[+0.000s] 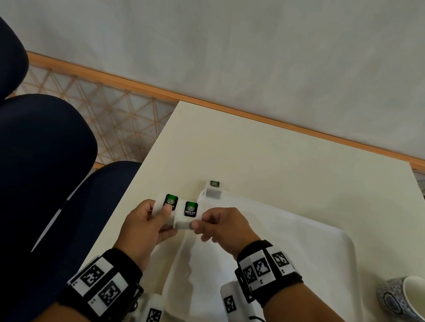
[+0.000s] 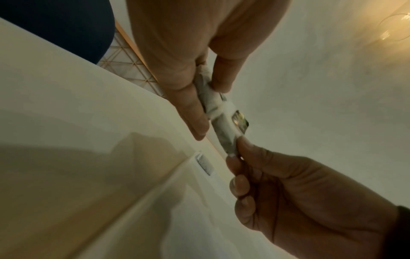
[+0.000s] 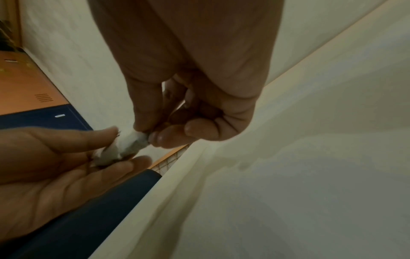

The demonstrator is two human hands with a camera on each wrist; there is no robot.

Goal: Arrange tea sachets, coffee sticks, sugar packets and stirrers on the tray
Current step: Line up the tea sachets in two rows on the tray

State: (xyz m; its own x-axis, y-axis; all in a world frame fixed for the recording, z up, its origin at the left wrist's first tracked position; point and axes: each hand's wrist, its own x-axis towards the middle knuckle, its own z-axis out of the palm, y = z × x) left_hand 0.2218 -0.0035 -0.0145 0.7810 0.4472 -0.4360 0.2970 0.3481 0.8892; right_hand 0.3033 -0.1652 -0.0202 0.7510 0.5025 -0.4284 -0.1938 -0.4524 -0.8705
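Head view: left hand (image 1: 145,222) holds one tea sachet (image 1: 167,206) betw. thumb & fingers, right hand (image 1: 224,229) pinches a second sachet (image 1: 188,215) beside it, both above the surface (image 1: 272,163) at the white tray (image 1: 326,268)'s left edge; a third sachet (image 1: 213,189) sits at the tray's far corner. Left wrist view: sachets (image 2: 221,119) edge-on, pinched from both ends. Right wrist view: right thumb & fingertips (image 3: 170,136) nip the white sachet (image 3: 131,142).

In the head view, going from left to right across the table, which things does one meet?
Left hand → its green tea sachet → second green tea sachet → right hand → white tray → blue patterned cups.
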